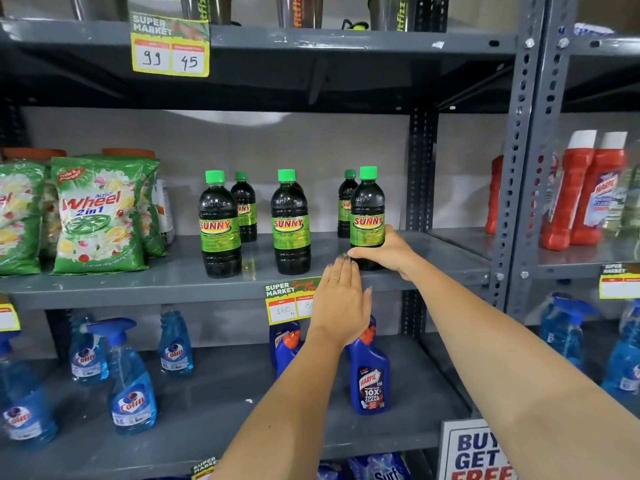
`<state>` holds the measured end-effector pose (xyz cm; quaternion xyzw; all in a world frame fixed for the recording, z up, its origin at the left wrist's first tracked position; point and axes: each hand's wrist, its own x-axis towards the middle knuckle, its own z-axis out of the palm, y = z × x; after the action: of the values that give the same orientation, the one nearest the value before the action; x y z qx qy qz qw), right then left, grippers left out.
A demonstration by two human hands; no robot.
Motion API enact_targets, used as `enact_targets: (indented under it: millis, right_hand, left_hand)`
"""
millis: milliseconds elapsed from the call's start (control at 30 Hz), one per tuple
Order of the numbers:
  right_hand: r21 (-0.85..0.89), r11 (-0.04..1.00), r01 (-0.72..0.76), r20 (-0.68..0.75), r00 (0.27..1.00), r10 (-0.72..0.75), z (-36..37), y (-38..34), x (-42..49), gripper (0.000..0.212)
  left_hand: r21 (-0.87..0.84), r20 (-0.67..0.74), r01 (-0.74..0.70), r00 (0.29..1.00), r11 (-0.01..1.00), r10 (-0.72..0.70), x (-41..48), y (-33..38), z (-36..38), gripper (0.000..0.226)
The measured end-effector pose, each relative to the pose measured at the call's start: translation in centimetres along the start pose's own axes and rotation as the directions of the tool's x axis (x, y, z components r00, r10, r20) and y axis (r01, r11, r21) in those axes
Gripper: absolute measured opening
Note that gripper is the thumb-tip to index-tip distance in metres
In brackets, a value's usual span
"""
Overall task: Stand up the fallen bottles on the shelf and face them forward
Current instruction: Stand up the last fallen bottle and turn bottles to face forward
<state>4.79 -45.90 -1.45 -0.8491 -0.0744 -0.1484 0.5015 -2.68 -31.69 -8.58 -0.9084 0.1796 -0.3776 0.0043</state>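
Several dark Sunny bottles with green caps stand upright on the grey middle shelf point(173, 289). Three are in the front row: a left bottle point(219, 225), a middle bottle point(290, 223) and a right bottle point(367, 209), all with labels facing me. Two smaller-looking ones stand behind, a back left bottle point(244, 206) and a back right bottle point(346, 202). My right hand point(384, 252) grips the base of the right front bottle. My left hand point(341, 301) hovers flat with fingers together just in front of the shelf edge, holding nothing.
Green Wheel detergent bags point(98, 216) fill the shelf's left. Blue Colin spray bottles point(133, 386) and Harpic bottles point(369, 375) stand on the shelf below. Red Harpic bottles point(585, 195) are in the neighbouring rack, past the upright post point(519, 168). Price tags hang on shelf edges.
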Motion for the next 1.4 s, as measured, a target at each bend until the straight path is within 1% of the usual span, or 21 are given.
enact_targets:
  millis: [133,233,300,367,433,533,600,633,767,900,967,1033,1100,1133,1167,1200,1233,1300,1333,1367,1400]
  right_hand:
    - [-0.002,1.000,0.005,0.004,1.000,-0.005,0.1,0.3,0.1,0.088]
    - [-0.003,1.000,-0.002,-0.001,1.000,0.002,0.1,0.4,0.1,0.084]
    - [-0.010,1.000,-0.001,0.000,1.000,0.001,0.1,0.3,0.1,0.086]
    - [-0.010,1.000,-0.007,0.000,1.000,0.007,0.1,0.2,0.1,0.090]
    - [-0.005,1.000,-0.006,-0.001,1.000,0.006,0.1,0.1,-0.1,0.095]
    - [0.002,1.000,-0.009,0.007,1.000,0.009,0.1,-0.1,-0.3,0.092]
    - [-0.005,1.000,-0.020,0.008,1.000,0.020,0.0,-0.2,-0.5,0.088]
    - [-0.007,1.000,-0.025,0.008,1.000,0.025,0.0,-0.2,-0.6,0.090]
    - [-0.025,1.000,-0.014,0.010,1.000,0.015,0.0,-0.4,-0.7,0.105]
    - [-0.013,1.000,0.006,0.023,1.000,-0.006,-0.1,-0.5,-1.0,0.099]
    - [0.025,0.999,0.027,0.018,0.999,-0.028,-0.1,-0.7,-1.4,0.097]
    - [0.093,0.993,0.067,-0.004,0.998,-0.067,-0.1,-0.6,-1.6,0.101]
    - [0.146,0.985,0.095,-0.065,0.994,-0.086,-0.2,-0.5,-1.9,0.103]
    - [0.156,0.982,0.103,-0.092,0.992,-0.090,-0.3,-0.5,-2.0,0.102]
    - [0.155,0.982,0.105,-0.102,0.991,-0.089,-0.3,-0.5,-2.1,0.101]
    - [0.144,0.984,0.108,-0.096,0.991,-0.095,-0.3,-0.5,-2.2,0.100]
    - [0.126,0.985,0.113,-0.083,0.991,-0.103,-0.3,-0.6,-2.3,0.099]
    - [0.082,0.990,0.119,-0.059,0.992,-0.114,-0.2,-0.8,-2.5,0.097]
    - [0.065,0.991,0.120,-0.051,0.992,-0.117,-0.2,-0.8,-2.5,0.096]
    - [0.052,0.991,0.121,-0.048,0.992,-0.119,-0.2,-0.8,-2.5,0.096]
    - [0.043,0.992,0.121,-0.050,0.992,-0.119,-0.2,-0.8,-2.5,0.095]
  left_hand:
    - [0.008,-0.011,-0.014,1.000,1.000,0.014,0.2,-0.2,-0.6,0.060]
    - [-0.015,-0.104,-0.057,0.993,0.998,0.055,0.3,-0.3,-1.4,0.050]
    - [-0.015,-0.161,-0.053,0.986,0.999,0.050,0.3,-1.0,-2.0,0.042]
    - [-0.008,-0.157,-0.004,0.988,1.000,0.003,0.0,-2.3,-1.8,0.040]
    - [0.001,-0.116,0.027,0.993,1.000,-0.027,-0.6,-3.6,-1.1,0.042]
    - [0.015,-0.071,-0.010,0.997,1.000,0.011,-1.4,-4.5,0.0,0.048]
    - [0.007,-0.077,-0.007,0.997,1.000,0.008,-1.5,-4.3,0.0,0.050]
    - [0.004,-0.079,0.001,0.997,1.000,-0.001,-1.4,-4.2,-0.1,0.052]
    - [0.001,-0.078,0.006,0.997,1.000,-0.006,-1.6,-4.1,-0.1,0.052]
    - [-0.016,-0.089,0.023,0.996,1.000,-0.024,-1.4,-3.9,-0.1,0.045]
    - [-0.032,-0.155,0.021,0.988,0.999,-0.026,-1.3,-4.0,-0.5,0.043]
    - [-0.076,-0.274,0.072,0.957,0.994,-0.091,-1.0,-4.6,-1.4,0.041]
    - [-0.183,-0.367,0.220,0.889,0.958,-0.274,-0.2,-5.6,-2.5,0.044]
    - [-0.258,-0.372,0.304,0.845,0.917,-0.385,0.4,-6.3,-2.9,0.048]
    - [-0.330,-0.345,0.377,0.805,0.865,-0.482,0.9,-7.1,-3.3,0.053]
    - [-0.378,-0.296,0.430,0.783,0.820,-0.547,1.3,-7.9,-3.5,0.058]
    - [-0.402,-0.231,0.462,0.784,0.791,-0.576,1.6,-8.7,-3.4,0.063]
    - [-0.491,-0.066,0.480,0.812,0.727,-0.580,1.9,-9.8,-3.2,0.066]
    - [-0.568,0.018,0.475,0.824,0.673,-0.567,1.9,-10.2,-3.0,0.064]
    - [-0.618,0.088,0.473,0.835,0.628,-0.543,2.0,-10.4,-2.8,0.061]
    - [-0.635,0.129,0.472,0.845,0.612,-0.519,2.1,-10.6,-2.6,0.060]
